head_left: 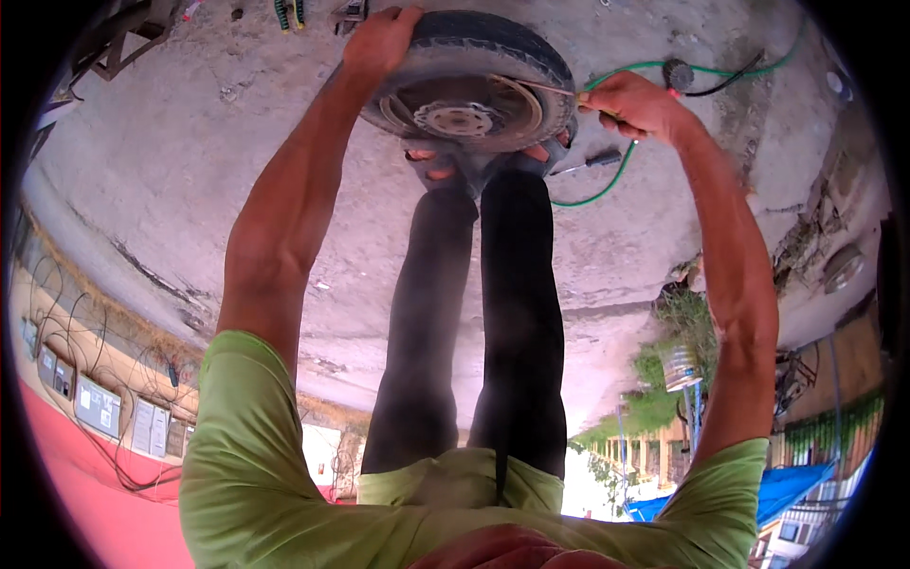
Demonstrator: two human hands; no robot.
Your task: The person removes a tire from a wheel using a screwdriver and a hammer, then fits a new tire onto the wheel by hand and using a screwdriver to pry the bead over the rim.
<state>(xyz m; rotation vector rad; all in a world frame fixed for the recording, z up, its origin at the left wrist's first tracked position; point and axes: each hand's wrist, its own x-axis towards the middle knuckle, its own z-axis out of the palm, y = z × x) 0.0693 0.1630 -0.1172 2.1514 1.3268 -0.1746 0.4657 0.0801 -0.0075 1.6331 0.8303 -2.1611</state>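
Toward the upper left corner of the concrete ground (142, 161), a dark metal frame (95, 40) lies, while grey boxes (98, 405) and looping cables line the wall beyond the ground's left edge. Farther right, near the upper edge in view, is a tool with green-and-yellow handles (282, 13). The left hand (379, 43) is laid over the upper left of the tyre (474, 62), fingers reaching onto its tread; how firmly it grips, I cannot tell. The wheel (457, 119), tyre and metal rim together, sits tilted at the middle of the ground's upper part in view, its hub side toward the person, right by the sandalled feet (441, 166). A thin metal tool (545, 87) crosses the right side of the rim and tyre; whether its tip is wedged between them is unclear. The right hand (633, 102) is closed around its handle. Just below that hand, a dark-handled screwdriver (602, 159) lies on the ground beside a curving green hose (618, 180). A round dark object (678, 73) is just beyond the hand, toward the broken right edge of the ground.
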